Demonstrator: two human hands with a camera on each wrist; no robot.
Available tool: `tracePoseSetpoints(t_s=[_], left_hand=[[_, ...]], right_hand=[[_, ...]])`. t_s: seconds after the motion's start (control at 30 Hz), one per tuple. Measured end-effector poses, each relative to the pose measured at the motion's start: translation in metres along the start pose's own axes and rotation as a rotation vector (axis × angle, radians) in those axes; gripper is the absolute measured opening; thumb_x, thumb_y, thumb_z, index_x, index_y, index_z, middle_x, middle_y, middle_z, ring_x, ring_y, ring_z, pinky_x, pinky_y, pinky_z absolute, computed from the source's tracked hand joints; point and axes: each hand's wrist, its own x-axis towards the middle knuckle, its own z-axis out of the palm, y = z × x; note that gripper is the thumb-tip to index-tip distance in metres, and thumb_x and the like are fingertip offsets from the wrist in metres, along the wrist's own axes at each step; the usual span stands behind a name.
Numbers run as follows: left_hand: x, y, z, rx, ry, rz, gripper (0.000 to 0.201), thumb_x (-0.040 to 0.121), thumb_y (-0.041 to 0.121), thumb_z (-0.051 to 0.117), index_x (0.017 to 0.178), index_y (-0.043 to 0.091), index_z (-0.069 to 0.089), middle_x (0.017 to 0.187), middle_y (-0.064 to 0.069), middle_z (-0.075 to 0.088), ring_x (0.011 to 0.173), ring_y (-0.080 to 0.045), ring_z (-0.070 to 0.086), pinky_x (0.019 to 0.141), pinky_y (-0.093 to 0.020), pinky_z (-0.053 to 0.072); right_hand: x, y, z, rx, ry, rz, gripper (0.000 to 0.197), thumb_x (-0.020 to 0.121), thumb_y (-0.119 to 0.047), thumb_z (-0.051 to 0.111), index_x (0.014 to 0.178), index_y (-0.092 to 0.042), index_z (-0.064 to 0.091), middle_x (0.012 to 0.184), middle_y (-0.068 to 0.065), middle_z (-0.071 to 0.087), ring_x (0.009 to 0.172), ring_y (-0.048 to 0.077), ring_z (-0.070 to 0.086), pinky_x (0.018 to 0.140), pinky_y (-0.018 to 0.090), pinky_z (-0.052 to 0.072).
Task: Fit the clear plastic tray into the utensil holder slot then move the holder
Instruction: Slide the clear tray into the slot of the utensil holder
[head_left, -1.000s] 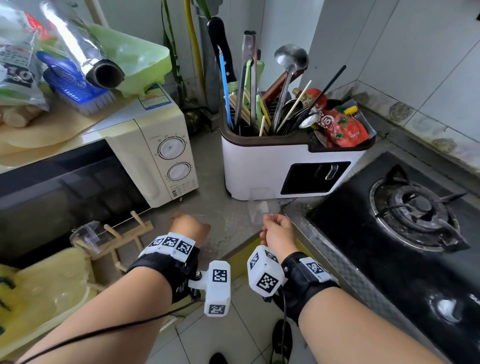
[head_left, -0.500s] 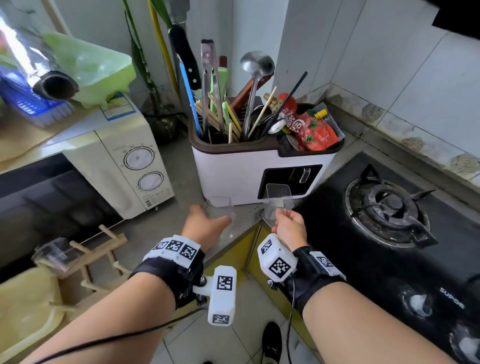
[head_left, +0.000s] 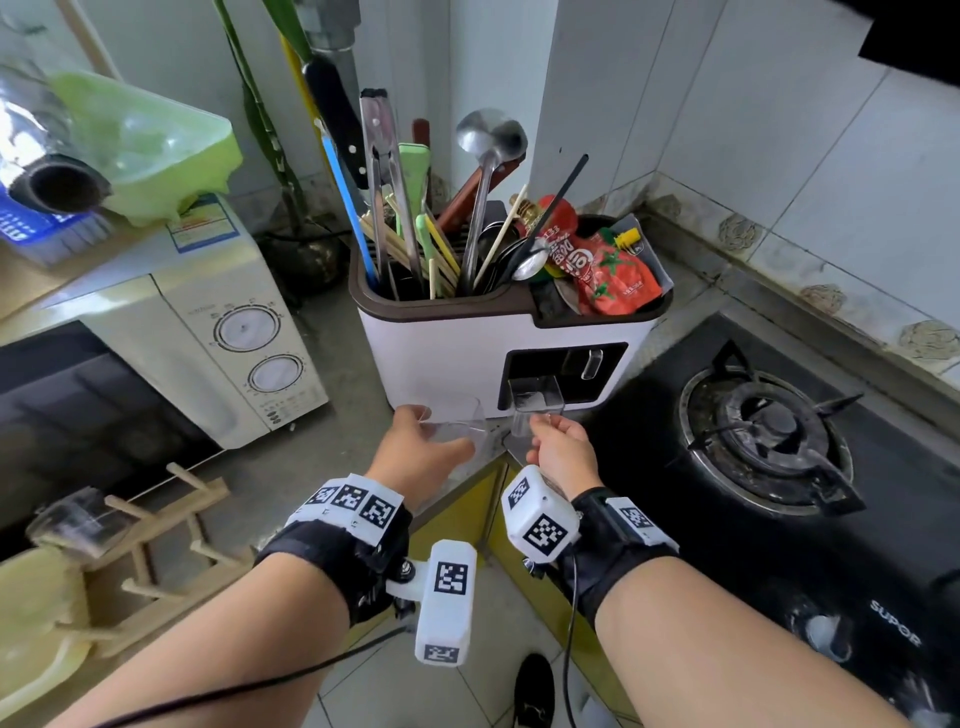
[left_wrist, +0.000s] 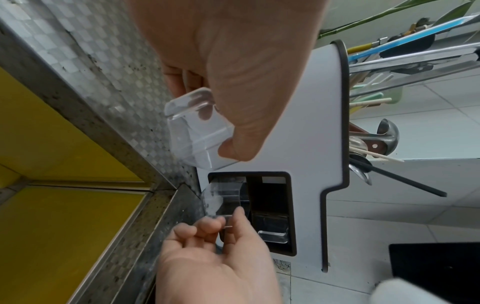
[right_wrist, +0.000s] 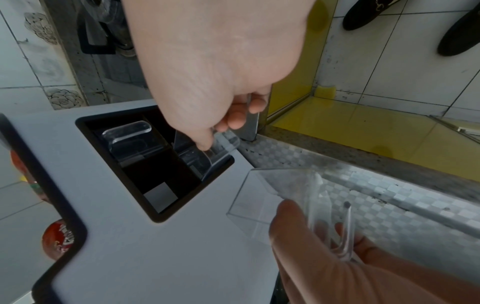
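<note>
right hand (head_left: 563, 448) fingers pinching clear plastic tray (head_left: 535, 397), now partly inside glossy white utensil holder (head_left: 441, 353) slot (head_left: 563, 376), left hand (head_left: 415, 457) gripping second clear boxy tray (head_left: 460, 423), raised off speckled table (head_left: 332, 374) since a second ago

I stand in a small home kitchen. Just beyond my fingers a white utensil holder (head_left: 467, 343) sits on the grey stone counter (head_left: 332, 415), crammed with a ladle (head_left: 488, 156), tongs (head_left: 387, 171), chopsticks and a red sauce pouch (head_left: 613, 275). To the right of my fingers lies a black gas hob (head_left: 769, 431) with a sooty burner. Off to the left of my fingers stands a cream microwave (head_left: 208, 332) with two dials, a green plastic bowl (head_left: 150, 145) and a foil roll (head_left: 47, 166) on top. White wall tiles (head_left: 779, 130) rise behind it all, and yellow cabinet fronts (left_wrist: 64, 226) run below my fingers, above a tiled floor.
</note>
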Motion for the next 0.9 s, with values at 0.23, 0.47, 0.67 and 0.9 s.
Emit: tracePoseSetpoints(t_s=[0.23,0.47,0.67,0.9], left_hand=[[-0.003,0.006,0.001,0.021,0.003,-0.008,0.074,0.077,0.024,0.07,0.142,0.014,0.034,0.133,-0.003,0.053,0.105,-0.016,0.055,0.08,-0.026,0.05],[-0.005,0.011,0.001,0.031,0.012,-0.012,0.075,0.077,0.027,0.07,0.142,0.015,0.035,0.133,-0.003,0.053,0.11,-0.017,0.055,0.084,-0.027,0.049],[-0.006,0.015,0.005,0.057,-0.004,-0.006,0.073,0.078,0.027,0.069,0.142,0.015,0.035,0.133,-0.003,0.053,0.112,-0.019,0.056,0.092,-0.033,0.05],[-0.009,0.016,0.019,0.084,-0.046,0.046,0.079,0.077,0.026,0.072,0.143,0.014,0.032,0.137,-0.004,0.052,0.117,-0.019,0.055,0.092,-0.031,0.049]], right_hand=[[0.011,-0.01,0.001,-0.021,-0.016,0.048,0.01,0.094,-0.017,0.053,0.099,-0.009,0.055,0.069,0.002,0.049,0.048,0.013,0.045,0.034,0.012,0.036],[0.023,-0.017,0.009,0.075,-0.07,0.125,0.016,0.093,-0.018,0.055,0.08,-0.01,0.058,0.076,0.003,0.06,0.056,0.016,0.054,0.059,0.031,0.046],[0.024,-0.014,0.003,0.044,-0.108,0.145,0.016,0.091,-0.027,0.058,0.084,-0.013,0.063,0.092,0.001,0.067,0.063,0.015,0.059,0.067,0.034,0.049],[0.004,0.006,-0.006,-0.163,-0.376,0.199,0.072,0.04,-0.066,0.084,0.091,-0.016,0.074,0.096,0.014,0.074,0.091,0.035,0.068,0.095,0.052,0.05]])
